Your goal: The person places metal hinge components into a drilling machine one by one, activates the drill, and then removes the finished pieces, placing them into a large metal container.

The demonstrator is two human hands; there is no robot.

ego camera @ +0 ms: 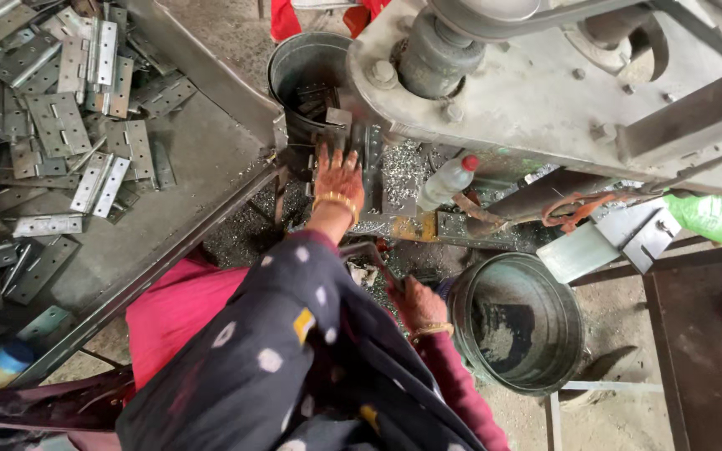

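Observation:
My left hand (338, 174) reaches forward to the bed of a grey press machine (495, 92). Its fingers lie spread and flat on a dark metal fixture (340, 125) at the machine's front, and I cannot see a piece under the palm. My right hand (415, 302) is low, close to my body, with its fingers curled around a thin metal handle (369, 250). Both wrists wear gold bangles. A dark spotted cloth and pink sleeves cover my arms.
A heap of steel hinge plates (52, 125) lies on the bench at the left. One metal bucket (307, 71) stands behind the fixture, and another bucket (516, 321) is to the right of my right hand. A plastic bottle with a red cap (446, 180) rests among metal shavings (407, 167).

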